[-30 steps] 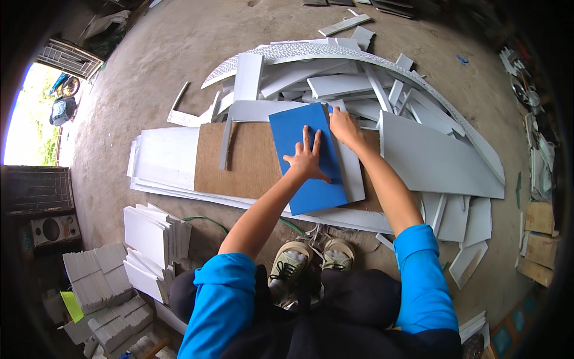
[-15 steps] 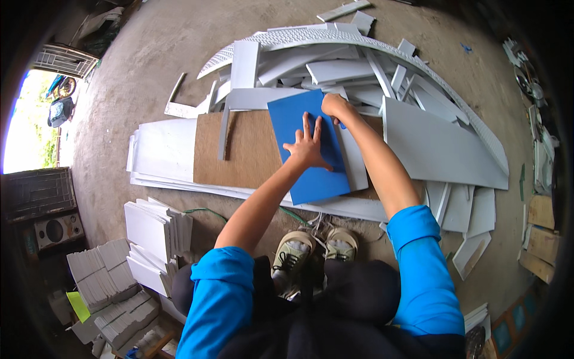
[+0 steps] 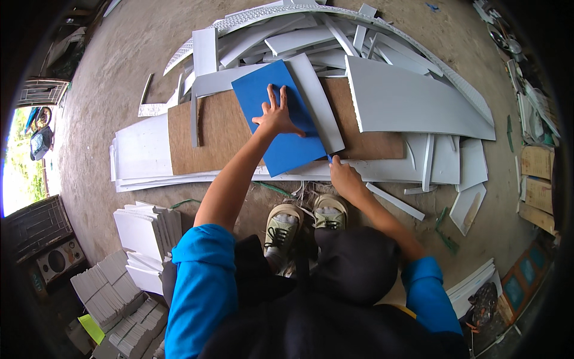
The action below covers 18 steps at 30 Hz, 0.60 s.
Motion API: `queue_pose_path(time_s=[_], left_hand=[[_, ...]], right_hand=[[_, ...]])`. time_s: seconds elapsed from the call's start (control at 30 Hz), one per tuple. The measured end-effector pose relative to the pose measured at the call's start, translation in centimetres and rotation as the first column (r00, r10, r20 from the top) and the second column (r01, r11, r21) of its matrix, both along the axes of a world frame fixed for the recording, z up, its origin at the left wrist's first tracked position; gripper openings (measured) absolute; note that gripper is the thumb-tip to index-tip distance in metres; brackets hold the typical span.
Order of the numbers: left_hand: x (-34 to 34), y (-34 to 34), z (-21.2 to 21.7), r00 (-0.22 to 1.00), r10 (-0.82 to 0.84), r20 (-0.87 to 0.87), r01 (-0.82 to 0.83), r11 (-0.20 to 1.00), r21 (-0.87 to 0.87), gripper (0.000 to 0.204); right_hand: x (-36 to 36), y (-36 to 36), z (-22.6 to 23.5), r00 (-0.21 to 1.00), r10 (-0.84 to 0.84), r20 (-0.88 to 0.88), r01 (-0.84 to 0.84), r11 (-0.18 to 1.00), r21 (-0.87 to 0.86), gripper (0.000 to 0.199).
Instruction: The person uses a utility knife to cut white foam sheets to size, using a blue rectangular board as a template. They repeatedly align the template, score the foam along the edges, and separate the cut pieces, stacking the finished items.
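A blue rectangular board (image 3: pixel 290 149) lies at a slant, flat over a white board (image 3: pixel 321 110) that shows along its right edge. Fingers spread, my left hand (image 3: pixel 278 115) presses on the blue board's middle. My right hand (image 3: pixel 345 177) is closed around a slim blue tool (image 3: pixel 329 158), probably a utility knife, at the blue board's near right corner. The hand covers most of the tool, and its blade cannot be made out. Beneath both boards is a brown wooden panel (image 3: pixel 206 128), resting on stacked white sheets (image 3: pixel 140 143).
A heap of white offcuts (image 3: pixel 305 39) lies beyond, with a large white panel (image 3: pixel 412 99) at right. Loose white strips (image 3: pixel 394 201) are near my shoes (image 3: pixel 283 230). Stacks of white pieces (image 3: pixel 140 230) stand at lower left, and brown boxes (image 3: pixel 538 185) at far right.
My right hand has come toward me with the tool, from the blue board's far right corner to its near right corner. My left hand stays on the board. The whole view has shifted.
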<state>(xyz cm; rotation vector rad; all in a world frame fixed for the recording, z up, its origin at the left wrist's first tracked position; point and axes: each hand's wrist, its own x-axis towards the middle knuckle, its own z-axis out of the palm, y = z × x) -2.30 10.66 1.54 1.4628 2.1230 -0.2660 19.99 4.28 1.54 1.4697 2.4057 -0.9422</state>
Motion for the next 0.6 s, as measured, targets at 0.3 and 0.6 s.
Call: queue_pose_path(time_s=[0.3, 0.6], left_hand=[[-0.6, -0.4, -0.9, 0.998, -0.045, 0.045, 0.041, 0.995, 0.089, 0.134], [-2.5, -8.7, -1.4, 0.900, 0.366, 0.238, -0.436, 0.726, 0.533, 0.075]], right_hand=[[2.5, -0.7, -0.6, 0.998, 0.057, -0.006, -0.057, 0.998, 0.030, 0.027], [-5.0, 11.3, -0.6, 0.864, 0.015, -0.504, 0.193, 0.914, 0.357, 0.032]])
